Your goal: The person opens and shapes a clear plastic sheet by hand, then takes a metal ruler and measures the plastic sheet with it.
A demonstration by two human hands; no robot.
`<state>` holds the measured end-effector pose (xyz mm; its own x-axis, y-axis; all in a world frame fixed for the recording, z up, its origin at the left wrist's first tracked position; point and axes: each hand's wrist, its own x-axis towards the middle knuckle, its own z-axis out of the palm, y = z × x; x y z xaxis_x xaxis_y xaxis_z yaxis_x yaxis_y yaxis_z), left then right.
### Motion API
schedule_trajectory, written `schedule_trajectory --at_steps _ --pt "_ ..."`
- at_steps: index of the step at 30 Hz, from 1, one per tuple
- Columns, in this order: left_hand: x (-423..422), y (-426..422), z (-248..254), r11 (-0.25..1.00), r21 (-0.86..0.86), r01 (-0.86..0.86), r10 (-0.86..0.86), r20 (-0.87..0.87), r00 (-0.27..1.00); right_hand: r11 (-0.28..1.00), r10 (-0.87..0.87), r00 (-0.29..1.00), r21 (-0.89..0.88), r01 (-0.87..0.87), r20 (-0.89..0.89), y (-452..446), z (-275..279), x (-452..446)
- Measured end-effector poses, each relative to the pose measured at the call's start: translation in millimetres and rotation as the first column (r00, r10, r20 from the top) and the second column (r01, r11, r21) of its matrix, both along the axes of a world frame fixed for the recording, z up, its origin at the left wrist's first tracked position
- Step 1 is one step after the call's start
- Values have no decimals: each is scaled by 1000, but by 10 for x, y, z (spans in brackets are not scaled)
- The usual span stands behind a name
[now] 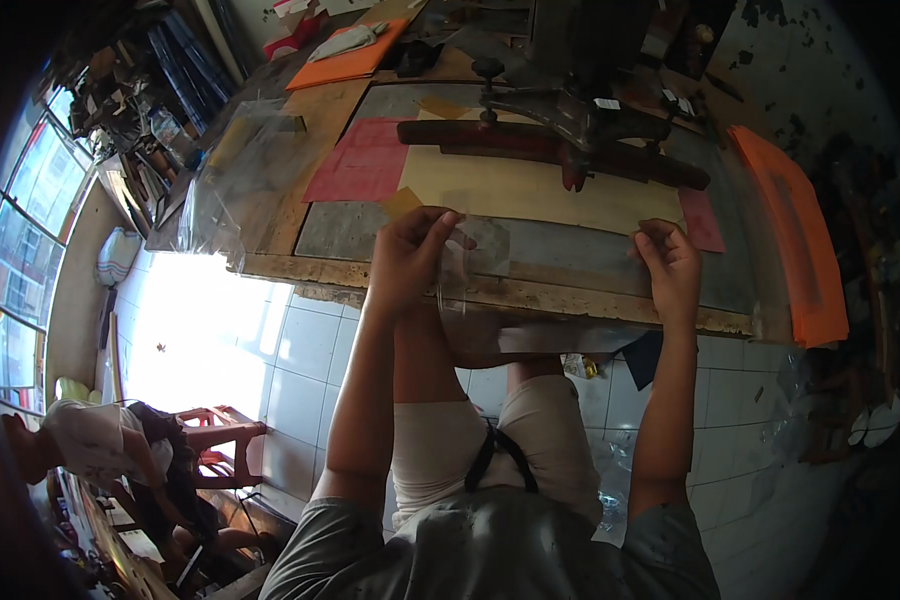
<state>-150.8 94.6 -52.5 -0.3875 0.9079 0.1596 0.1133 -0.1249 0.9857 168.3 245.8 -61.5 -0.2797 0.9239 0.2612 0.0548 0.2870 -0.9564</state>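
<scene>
My left hand (406,255) is closed in a pinch above the front edge of the workbench, with clear plastic film (453,275) at its fingertips. The film hangs past the bench edge, where its shine reaches across toward my right side. My right hand (668,262) is also pinched, apparently on the far side of this film; its exact edge there is hard to see. Beyond my hands lies a yellow sheet (530,190) with a pink sheet (355,158) at its left and a smaller pink piece (703,220) at its right. A dark clamp bar (500,142) crosses above the yellow sheet.
An orange stack (788,235) lies at the bench's right. Another orange stack (345,55) bears a pale cloth (348,42) at the back left. Clear plastic (220,190) drapes over the left corner. A person (110,445) sits at lower left near a red stool (220,440).
</scene>
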Motion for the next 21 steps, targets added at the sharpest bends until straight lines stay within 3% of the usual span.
schedule_trajectory --at_steps 9,13,16,21 --pt "64 37 -9 991 94 -96 93 40 995 997 63 997 53 -60 -43 9 -6 -6" --pt "9 22 -21 977 102 -186 192 -53 980 993 117 993 15 -117 9 -13 33 -3" --pt "12 66 -73 953 188 -236 246 -30 969 987 158 987 -17 -157 33 -29 60 -7" --pt "9 61 -54 950 160 -267 268 18 963 988 155 984 -10 -154 84 -44 60 -13"
